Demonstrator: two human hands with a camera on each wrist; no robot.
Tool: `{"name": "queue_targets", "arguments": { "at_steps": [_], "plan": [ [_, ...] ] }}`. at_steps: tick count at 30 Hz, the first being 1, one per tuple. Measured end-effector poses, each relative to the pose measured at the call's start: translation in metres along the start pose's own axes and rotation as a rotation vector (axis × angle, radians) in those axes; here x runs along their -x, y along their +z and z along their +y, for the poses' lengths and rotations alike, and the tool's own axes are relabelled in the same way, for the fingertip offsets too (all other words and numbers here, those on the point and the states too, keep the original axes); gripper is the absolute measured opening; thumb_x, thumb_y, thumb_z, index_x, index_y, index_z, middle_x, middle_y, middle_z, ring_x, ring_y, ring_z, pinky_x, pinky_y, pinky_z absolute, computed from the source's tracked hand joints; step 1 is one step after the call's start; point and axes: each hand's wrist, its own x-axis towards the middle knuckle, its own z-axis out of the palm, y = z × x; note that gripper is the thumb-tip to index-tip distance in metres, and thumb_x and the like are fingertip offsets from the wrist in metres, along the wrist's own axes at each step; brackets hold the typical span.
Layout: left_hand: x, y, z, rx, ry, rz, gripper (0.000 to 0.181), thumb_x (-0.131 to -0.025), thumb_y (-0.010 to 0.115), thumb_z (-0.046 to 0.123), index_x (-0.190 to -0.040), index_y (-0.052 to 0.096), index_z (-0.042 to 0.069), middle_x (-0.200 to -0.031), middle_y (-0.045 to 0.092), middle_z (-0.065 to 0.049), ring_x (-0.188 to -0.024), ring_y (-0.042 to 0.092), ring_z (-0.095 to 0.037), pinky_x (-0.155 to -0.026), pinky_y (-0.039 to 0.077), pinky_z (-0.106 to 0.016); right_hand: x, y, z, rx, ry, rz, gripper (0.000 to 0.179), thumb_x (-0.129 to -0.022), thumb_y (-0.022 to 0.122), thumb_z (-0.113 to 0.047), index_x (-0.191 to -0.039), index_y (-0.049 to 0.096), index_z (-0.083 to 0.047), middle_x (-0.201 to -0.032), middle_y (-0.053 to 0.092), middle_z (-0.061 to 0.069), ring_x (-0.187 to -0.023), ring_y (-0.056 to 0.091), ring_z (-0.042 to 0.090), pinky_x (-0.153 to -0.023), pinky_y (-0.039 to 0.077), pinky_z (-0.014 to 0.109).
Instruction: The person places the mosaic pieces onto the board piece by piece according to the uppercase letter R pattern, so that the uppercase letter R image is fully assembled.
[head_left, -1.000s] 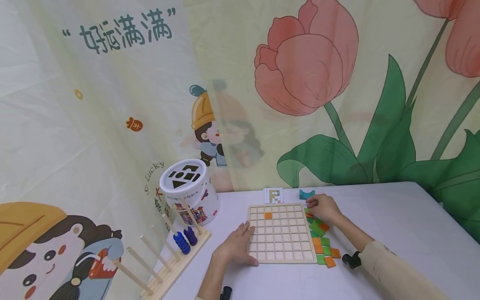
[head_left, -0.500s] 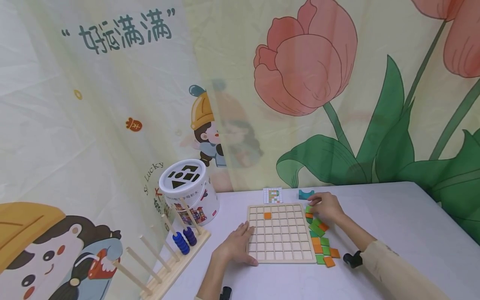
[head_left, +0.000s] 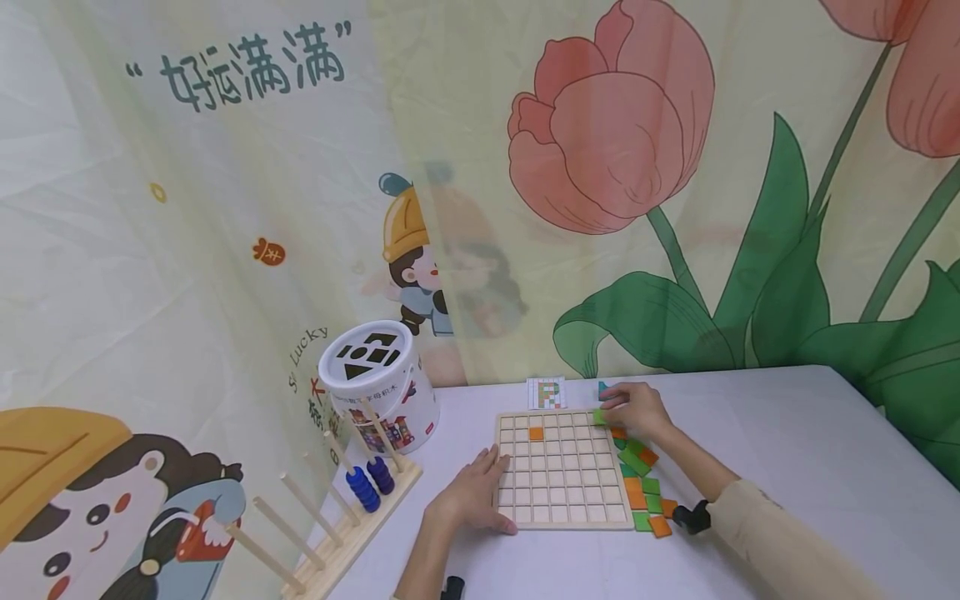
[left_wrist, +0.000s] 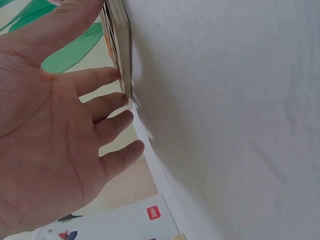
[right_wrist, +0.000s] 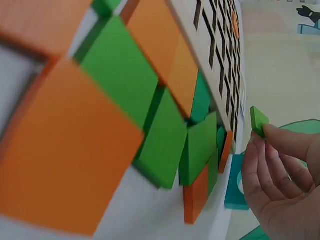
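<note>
My right hand (head_left: 637, 408) pinches a light green square tile (right_wrist: 259, 121) between thumb and fingers, over the far right corner of the wooden grid board (head_left: 562, 471). One orange tile (head_left: 536, 433) sits in a cell of the board's second row, near the left. My left hand (head_left: 471, 492) rests at the board's left edge, fingers spread and nearly straight; in the left wrist view its fingertips (left_wrist: 120, 75) meet the board's side. Along the board's right edge lie loose green tiles (right_wrist: 120, 75) and orange tiles (right_wrist: 70, 150), some overlapping.
Behind the board lies a small pattern card (head_left: 546, 393) with coloured squares. A teal arch-shaped block (right_wrist: 235, 185) is beside the right hand, partly hidden by it. At left stand a white bucket (head_left: 420, 408) with shape holes and a peg rack (head_left: 352, 533) holding blue beads.
My right hand has lifted the green tile from the far end of the pile and moved left, carrying it over the board's corner. The left hand has stayed in place.
</note>
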Motion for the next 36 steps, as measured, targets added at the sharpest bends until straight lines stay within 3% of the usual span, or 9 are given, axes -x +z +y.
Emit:
{"name": "queue_targets", "arguments": {
  "at_steps": [12,22,36],
  "plan": [
    [-0.004,0.008,-0.007,-0.007,0.010,0.009,0.111,-0.073,0.093,0.049,-0.160,0.040,0.007,-0.170,0.029,-0.016,-0.157,0.026,-0.033,-0.125,0.029,-0.053,-0.007,0.035,-0.014,-0.051,-0.061,-0.041,0.028,-0.087,0.082,-0.002,-0.113,0.075,0.002,-0.088,0.077,0.006,-0.081,0.073,0.021,-0.068,0.061,0.031],
    [-0.001,0.000,0.000,-0.012,-0.016,-0.004,0.110,-0.070,0.094,0.050,-0.159,0.043,0.008,-0.169,0.032,-0.015,-0.156,0.029,-0.033,-0.124,0.032,-0.053,-0.011,0.063,-0.019,-0.108,-0.077,-0.067,0.022,-0.087,0.081,0.000,-0.109,0.077,-0.001,-0.087,0.076,0.004,-0.080,0.073,0.019,-0.067,0.061,0.031],
    [-0.003,0.003,-0.002,-0.017,-0.024,0.004,0.111,-0.070,0.094,0.050,-0.158,0.044,0.008,-0.169,0.033,-0.015,-0.156,0.029,-0.032,-0.124,0.032,-0.052,-0.015,0.079,-0.020,-0.085,-0.087,-0.072,0.017,-0.086,0.084,-0.004,-0.102,0.079,-0.007,-0.080,0.075,-0.001,-0.075,0.072,0.016,-0.066,0.060,0.030]
  ]
}}
